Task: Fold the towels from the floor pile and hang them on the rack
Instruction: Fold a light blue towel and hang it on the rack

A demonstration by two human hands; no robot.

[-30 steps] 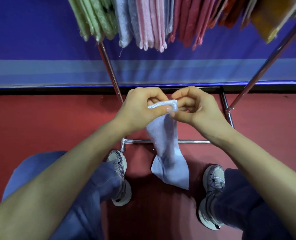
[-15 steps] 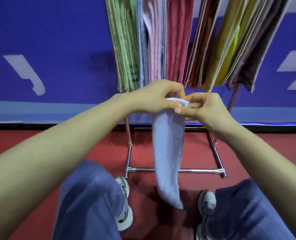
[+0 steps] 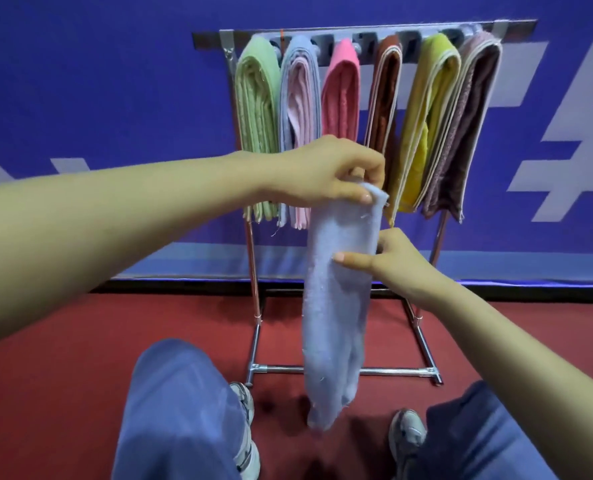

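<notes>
left hand (image 3: 326, 173) fingers pinch light blue towel (image 3: 333, 323) top edge; right hand (image 3: 397, 263) thumb and fingers pinch its middle.

no text can be read; only big white strokes (image 3: 572, 133) of cut-off characters stand on the blue wall (image 3: 80, 98), too partial to make out.

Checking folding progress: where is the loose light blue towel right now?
Head view, centre: the light blue towel hangs in front of the rack, left hand pinching its top and right hand pinching its middle.
</notes>
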